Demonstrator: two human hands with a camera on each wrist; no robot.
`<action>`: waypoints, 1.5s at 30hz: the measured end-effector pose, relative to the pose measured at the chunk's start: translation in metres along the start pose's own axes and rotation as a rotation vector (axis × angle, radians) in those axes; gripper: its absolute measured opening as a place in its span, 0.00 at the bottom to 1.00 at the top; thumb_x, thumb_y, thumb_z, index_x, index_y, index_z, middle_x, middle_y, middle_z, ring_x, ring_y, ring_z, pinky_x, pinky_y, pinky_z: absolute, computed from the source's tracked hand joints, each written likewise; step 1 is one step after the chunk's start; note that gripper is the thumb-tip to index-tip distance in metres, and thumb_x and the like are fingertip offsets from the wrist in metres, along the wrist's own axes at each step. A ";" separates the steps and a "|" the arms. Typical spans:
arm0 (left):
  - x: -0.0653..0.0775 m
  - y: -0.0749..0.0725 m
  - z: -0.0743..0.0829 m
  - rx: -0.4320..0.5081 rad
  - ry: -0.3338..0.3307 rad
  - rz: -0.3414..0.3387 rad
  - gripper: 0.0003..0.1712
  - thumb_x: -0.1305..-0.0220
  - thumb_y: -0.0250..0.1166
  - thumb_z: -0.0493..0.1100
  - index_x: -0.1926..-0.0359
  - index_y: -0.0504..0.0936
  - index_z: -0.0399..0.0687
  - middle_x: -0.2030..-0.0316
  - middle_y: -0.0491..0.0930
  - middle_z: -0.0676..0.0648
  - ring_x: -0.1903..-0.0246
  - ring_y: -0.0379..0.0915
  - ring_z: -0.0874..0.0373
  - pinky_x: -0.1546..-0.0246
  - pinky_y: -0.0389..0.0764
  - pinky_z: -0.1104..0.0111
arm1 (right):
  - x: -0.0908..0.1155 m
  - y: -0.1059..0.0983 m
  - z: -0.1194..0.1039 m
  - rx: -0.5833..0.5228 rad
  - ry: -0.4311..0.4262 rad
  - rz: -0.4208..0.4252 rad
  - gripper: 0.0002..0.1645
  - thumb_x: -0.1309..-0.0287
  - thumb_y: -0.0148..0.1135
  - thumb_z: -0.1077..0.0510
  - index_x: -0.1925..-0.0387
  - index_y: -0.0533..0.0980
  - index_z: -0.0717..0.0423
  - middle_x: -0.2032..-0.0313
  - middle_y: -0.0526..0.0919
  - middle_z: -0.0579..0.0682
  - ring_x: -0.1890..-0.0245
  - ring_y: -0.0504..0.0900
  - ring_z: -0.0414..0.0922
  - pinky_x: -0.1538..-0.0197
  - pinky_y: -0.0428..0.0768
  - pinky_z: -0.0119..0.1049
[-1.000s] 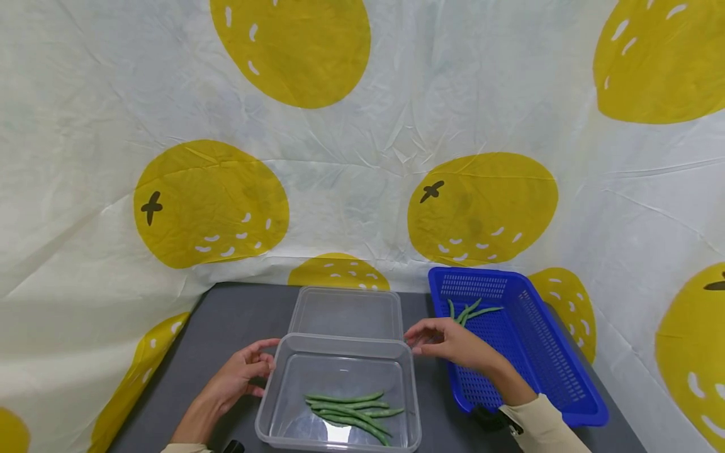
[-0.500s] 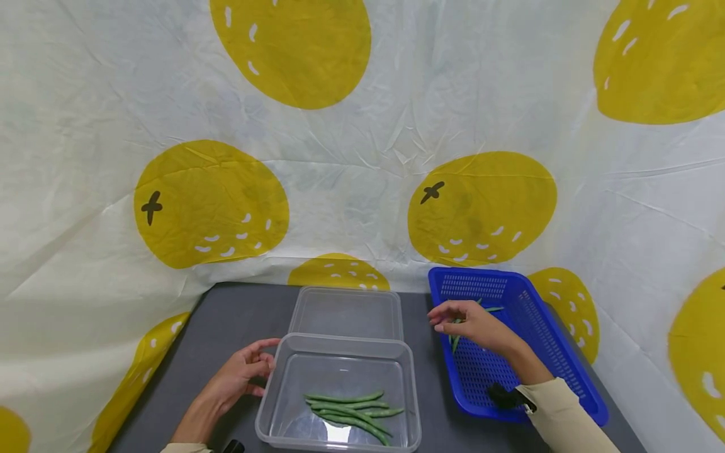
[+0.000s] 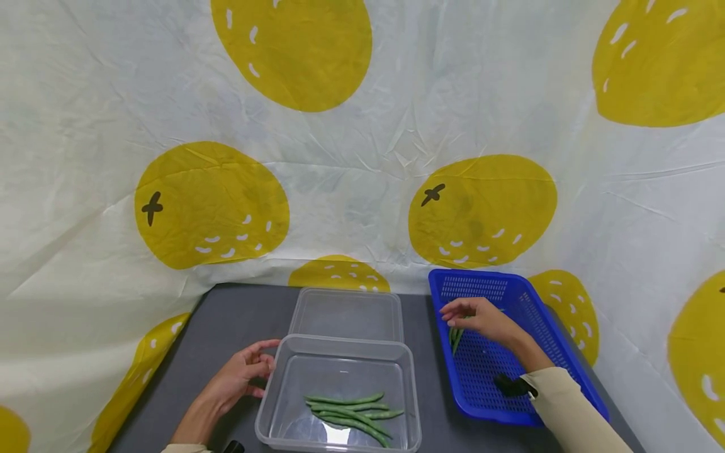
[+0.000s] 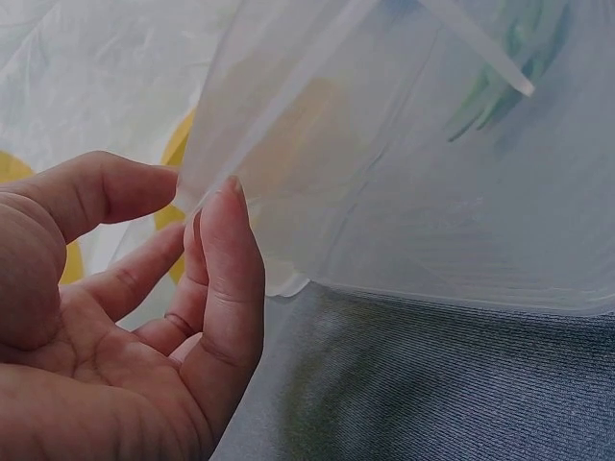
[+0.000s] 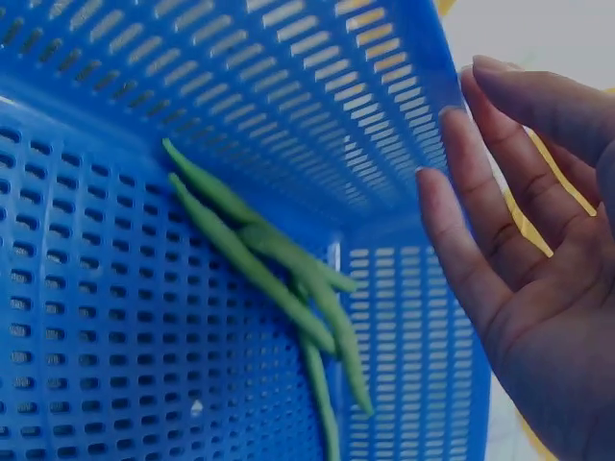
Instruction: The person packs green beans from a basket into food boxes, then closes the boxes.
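Observation:
My left hand (image 3: 238,376) is at the left side of a clear plastic container (image 3: 343,346), its fingertips touching the outside of the wall (image 4: 384,221). Inside that container lies a small bunch of green beans (image 3: 352,414). Over the left side of a blue perforated basket (image 3: 510,402), my right hand (image 3: 481,319) hovers with loosely bent fingers and nothing between them. Several more green beans (image 5: 279,264) lie crossed on the basket floor near one corner, below and apart from the right fingers (image 5: 449,216). The hand partly hides them in the head view.
A clear flat lid (image 3: 348,313) lies just behind the container on the dark table (image 3: 238,314). Behind the table hangs a white cloth (image 3: 351,207) printed with yellow fruit. The basket's raised walls stand to the right, a short gap from the container.
My right hand has moved from the container's right rim, right and slightly back, to above the beans in the basket. The left hand and the container have stayed put.

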State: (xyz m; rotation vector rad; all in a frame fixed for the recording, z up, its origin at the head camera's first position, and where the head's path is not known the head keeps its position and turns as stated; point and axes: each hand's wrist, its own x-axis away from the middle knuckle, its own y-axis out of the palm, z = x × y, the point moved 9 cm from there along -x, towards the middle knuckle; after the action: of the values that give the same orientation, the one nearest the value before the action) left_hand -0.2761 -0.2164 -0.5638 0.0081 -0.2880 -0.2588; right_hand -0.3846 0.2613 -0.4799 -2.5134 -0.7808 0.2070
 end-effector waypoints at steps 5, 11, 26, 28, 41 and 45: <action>0.000 -0.002 -0.003 -0.008 -0.006 0.007 0.39 0.36 0.61 0.35 0.25 0.61 0.41 0.57 0.77 0.46 0.60 0.78 0.50 0.70 0.82 0.60 | -0.001 -0.008 0.017 -0.032 0.033 0.010 0.20 0.33 0.63 0.63 0.43 0.77 0.69 0.47 0.80 0.72 0.48 0.81 0.66 0.46 0.83 0.41; 0.001 -0.003 -0.005 -0.014 -0.011 0.010 0.39 0.36 0.62 0.35 0.25 0.61 0.40 0.58 0.77 0.46 0.60 0.78 0.50 0.71 0.82 0.60 | -0.003 -0.010 0.029 -0.005 0.026 -0.032 0.19 0.36 0.63 0.69 0.44 0.77 0.71 0.47 0.78 0.76 0.47 0.78 0.71 0.47 0.83 0.40; 0.000 -0.002 -0.007 -0.008 -0.021 0.014 0.38 0.35 0.62 0.37 0.25 0.61 0.41 0.57 0.77 0.45 0.59 0.78 0.51 0.70 0.82 0.60 | -0.001 -0.009 0.054 0.124 -0.028 -0.110 0.21 0.39 0.63 0.72 0.44 0.76 0.75 0.45 0.80 0.72 0.44 0.79 0.67 0.47 0.83 0.42; 0.000 -0.002 -0.006 -0.008 -0.019 0.013 0.38 0.35 0.62 0.37 0.25 0.62 0.42 0.56 0.77 0.45 0.59 0.78 0.51 0.70 0.82 0.60 | 0.000 -0.010 0.058 0.171 -0.025 -0.102 0.21 0.39 0.64 0.72 0.44 0.77 0.74 0.46 0.81 0.70 0.45 0.78 0.69 0.47 0.82 0.47; -0.001 -0.001 -0.005 -0.004 -0.015 0.005 0.38 0.35 0.62 0.37 0.25 0.61 0.42 0.57 0.78 0.44 0.60 0.78 0.51 0.70 0.82 0.60 | 0.013 -0.026 0.080 0.412 0.108 0.041 0.19 0.46 0.62 0.78 0.52 0.82 0.67 0.53 0.84 0.63 0.48 0.80 0.64 0.46 0.77 0.64; -0.001 -0.001 -0.005 -0.002 -0.013 0.005 0.39 0.35 0.62 0.36 0.25 0.61 0.42 0.56 0.77 0.44 0.60 0.78 0.51 0.70 0.82 0.60 | 0.014 -0.034 0.085 0.468 0.136 0.115 0.18 0.46 0.63 0.78 0.54 0.83 0.65 0.55 0.86 0.60 0.51 0.82 0.61 0.47 0.78 0.62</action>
State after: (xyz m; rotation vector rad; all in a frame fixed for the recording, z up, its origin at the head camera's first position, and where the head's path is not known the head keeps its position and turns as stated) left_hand -0.2759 -0.2176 -0.5685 0.0036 -0.3009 -0.2541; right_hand -0.4135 0.3285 -0.5360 -2.1021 -0.4679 0.2256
